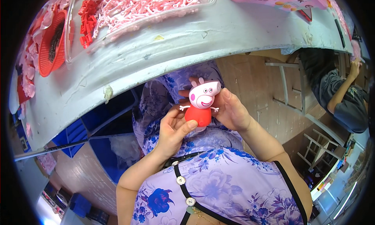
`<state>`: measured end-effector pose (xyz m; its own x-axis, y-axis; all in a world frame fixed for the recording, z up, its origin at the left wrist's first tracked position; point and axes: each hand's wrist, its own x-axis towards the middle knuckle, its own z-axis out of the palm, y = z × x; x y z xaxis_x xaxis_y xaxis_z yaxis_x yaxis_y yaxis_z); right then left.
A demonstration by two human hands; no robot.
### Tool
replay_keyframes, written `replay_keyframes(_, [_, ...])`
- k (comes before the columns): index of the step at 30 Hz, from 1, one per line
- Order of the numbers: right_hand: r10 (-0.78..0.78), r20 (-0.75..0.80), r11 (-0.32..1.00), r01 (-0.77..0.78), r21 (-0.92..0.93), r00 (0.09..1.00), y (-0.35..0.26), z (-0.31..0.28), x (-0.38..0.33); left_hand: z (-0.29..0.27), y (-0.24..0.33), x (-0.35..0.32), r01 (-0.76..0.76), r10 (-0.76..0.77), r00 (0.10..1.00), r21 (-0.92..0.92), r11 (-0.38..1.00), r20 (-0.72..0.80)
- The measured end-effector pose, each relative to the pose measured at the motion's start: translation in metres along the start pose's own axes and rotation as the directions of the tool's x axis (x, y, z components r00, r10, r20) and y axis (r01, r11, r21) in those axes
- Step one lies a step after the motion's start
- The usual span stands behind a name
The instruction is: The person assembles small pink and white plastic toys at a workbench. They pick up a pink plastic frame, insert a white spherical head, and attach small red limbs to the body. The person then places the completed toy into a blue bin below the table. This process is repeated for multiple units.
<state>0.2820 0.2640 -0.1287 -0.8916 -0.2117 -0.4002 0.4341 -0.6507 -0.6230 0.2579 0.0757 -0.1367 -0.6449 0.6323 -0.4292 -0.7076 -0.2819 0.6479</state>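
Observation:
A toy pig figurine (pixel 198 115) with a pale pink head, a red body and thin pink arms is held upright above my lap, its painted eyes and smile turned up. My left hand (pixel 174 129) grips the lower red body, thumb across its front. Around the head's right side curls my right hand (pixel 234 112), its thumb beside the snout and its other fingers mostly hidden behind the toy. The figurine's legs are hard to make out below the body.
Beyond my lap runs a white worktable (pixel 156 49). On it stand a clear tray (pixel 211 0) of small pink and red parts, a red basket (pixel 43 65) and a pink package (pixel 281 0). Blue bins (pixel 101 147) stand at left. Another person (pixel 347 100) sits at right near metal stool frames (pixel 287 84).

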Motion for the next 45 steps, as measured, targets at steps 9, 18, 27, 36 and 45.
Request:
replay_keyframes(9, [-0.113,-0.166,0.994,0.11,-0.029,0.98,0.008,0.014,0.0,0.004,-0.002,-0.003,-0.046,0.043,0.999,0.106,0.993,0.03])
replay_keyframes(18, [-0.217,-0.212,0.976,0.212,-0.047,0.953,0.023,0.015,0.0,0.002,-0.011,-0.008,-0.083,0.076,0.994,0.091,0.992,0.077])
replay_keyframes(27, [-0.318,-0.194,0.947,0.3,-0.115,0.928,0.03,0.012,0.003,0.002,-0.011,-0.007,-0.069,0.062,0.996,0.104,0.992,0.068])
replay_keyframes(36, [-0.387,-0.176,0.906,0.337,-0.257,0.905,0.039,0.013,-0.001,0.003,-0.009,-0.008,-0.056,0.049,0.998,0.28,0.958,0.032])
replay_keyframes(45, [-0.394,-0.131,0.903,0.356,-0.242,0.91,0.041,0.01,0.001,0.004,-0.01,-0.008,-0.064,0.06,0.998,0.289,0.955,0.023])
